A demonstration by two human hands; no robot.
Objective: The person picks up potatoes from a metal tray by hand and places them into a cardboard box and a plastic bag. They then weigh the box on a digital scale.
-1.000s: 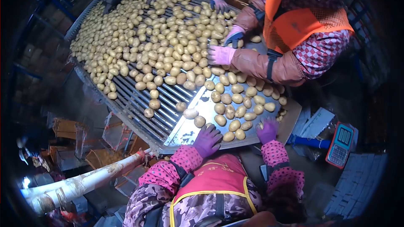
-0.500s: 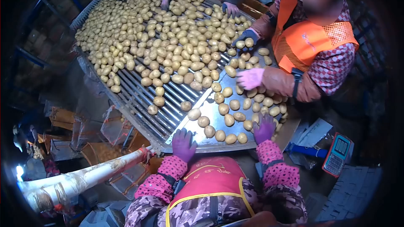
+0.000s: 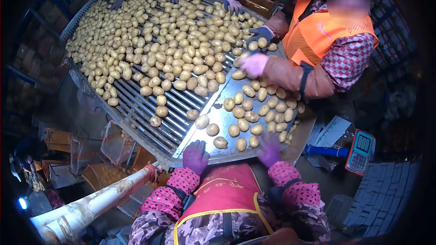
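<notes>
My left hand [image 3: 195,156], in a purple glove, lies at the near edge of the smooth metal plate [image 3: 206,144], fingers stretched out and nothing in them. To the right, my right hand [image 3: 270,149], also gloved in purple and slightly blurred, reaches over the same edge with its fingers extended beside loose potatoes [image 3: 254,141]. One potato [image 3: 220,143] rests on the plate between my hands, nearer the left one. More potatoes [image 3: 274,117] cluster beyond my right fingertips.
A slatted metal table [image 3: 163,143] carries a large spread of potatoes. At the right, a person in an orange vest [image 3: 313,34] handles potatoes with gloved hands; another person's gloved hands [image 3: 233,6] rest at the far side. A scale display [image 3: 360,152] and a white pole [image 3: 97,196] flank me.
My right hand has moved left and toward me along the plate's edge; fewer potatoes lie in the near row. The neighbour's pink-gloved hand has moved toward the slats. The view has shifted slightly.
</notes>
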